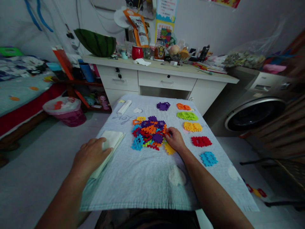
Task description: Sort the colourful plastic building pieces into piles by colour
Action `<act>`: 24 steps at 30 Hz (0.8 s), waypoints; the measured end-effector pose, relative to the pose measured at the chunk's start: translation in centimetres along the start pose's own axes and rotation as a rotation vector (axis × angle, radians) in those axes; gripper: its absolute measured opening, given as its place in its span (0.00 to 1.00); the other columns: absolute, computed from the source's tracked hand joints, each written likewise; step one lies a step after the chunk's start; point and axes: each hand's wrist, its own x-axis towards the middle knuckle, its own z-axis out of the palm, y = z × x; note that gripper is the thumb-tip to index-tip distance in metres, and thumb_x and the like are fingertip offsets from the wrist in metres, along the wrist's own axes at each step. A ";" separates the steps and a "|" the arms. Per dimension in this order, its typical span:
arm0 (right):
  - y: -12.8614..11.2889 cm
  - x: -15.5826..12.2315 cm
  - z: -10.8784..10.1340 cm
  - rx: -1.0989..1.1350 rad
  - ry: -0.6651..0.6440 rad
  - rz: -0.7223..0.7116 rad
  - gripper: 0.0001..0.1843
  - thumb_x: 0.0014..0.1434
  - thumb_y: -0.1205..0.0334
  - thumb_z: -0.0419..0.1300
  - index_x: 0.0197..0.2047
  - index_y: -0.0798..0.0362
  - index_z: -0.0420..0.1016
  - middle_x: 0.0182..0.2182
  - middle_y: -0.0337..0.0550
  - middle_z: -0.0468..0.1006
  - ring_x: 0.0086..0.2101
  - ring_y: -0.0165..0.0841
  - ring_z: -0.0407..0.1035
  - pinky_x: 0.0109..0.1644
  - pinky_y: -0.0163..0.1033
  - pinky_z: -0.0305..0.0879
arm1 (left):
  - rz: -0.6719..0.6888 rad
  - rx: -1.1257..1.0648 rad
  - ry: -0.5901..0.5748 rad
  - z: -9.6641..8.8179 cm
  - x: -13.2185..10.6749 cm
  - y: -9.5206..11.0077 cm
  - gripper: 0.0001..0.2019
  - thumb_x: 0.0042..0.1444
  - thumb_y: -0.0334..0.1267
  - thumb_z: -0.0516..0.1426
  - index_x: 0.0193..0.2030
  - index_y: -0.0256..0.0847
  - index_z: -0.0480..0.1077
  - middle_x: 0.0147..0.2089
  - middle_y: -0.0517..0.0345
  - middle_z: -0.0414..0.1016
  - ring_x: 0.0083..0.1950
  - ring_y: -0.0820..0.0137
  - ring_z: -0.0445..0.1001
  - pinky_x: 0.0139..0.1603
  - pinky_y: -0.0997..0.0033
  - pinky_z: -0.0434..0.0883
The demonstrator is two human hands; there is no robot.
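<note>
A mixed pile of coloured plastic snap pieces (149, 132) lies in the middle of a small table covered by a pale blue cloth (143, 181). My right hand (175, 139) rests at the pile's right edge, fingers curled on a piece I cannot name. My left hand (91, 156) lies flat on a folded white cloth (111, 141) at the table's left edge. Sorted groups lie to the right: purple (163, 106), orange (183, 107), green (187, 116), yellow (192, 127), red (201, 141), blue (208, 158).
A white remote-like bar (124, 107) lies at the table's far left. A cluttered white desk (164, 74) with half a watermelon (96, 43) stands behind. A washing machine (257, 111) is at right, a pink bin (65, 111) and a bed (21, 92) at left.
</note>
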 end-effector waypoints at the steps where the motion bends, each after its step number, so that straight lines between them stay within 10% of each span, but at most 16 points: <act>1: 0.0 0.0 0.0 -0.001 0.000 -0.003 0.05 0.52 0.65 0.55 0.33 0.52 0.71 0.31 0.42 0.74 0.35 0.34 0.66 0.42 0.38 0.60 | -0.009 0.002 -0.006 0.0 0.1 0.2 0.28 0.56 0.53 0.48 0.56 0.37 0.68 0.53 0.38 0.71 0.54 0.49 0.71 0.56 0.53 0.65; 24: -0.2 -0.1 -0.3 0.047 0.004 0.017 0.06 0.55 0.63 0.54 0.37 0.52 0.70 0.33 0.42 0.75 0.36 0.35 0.66 0.43 0.39 0.60 | -0.132 0.056 -0.059 -1.6 0.5 2.2 0.34 0.52 0.54 0.50 0.63 0.37 0.60 0.54 0.36 0.71 0.49 0.48 0.75 0.45 0.53 0.70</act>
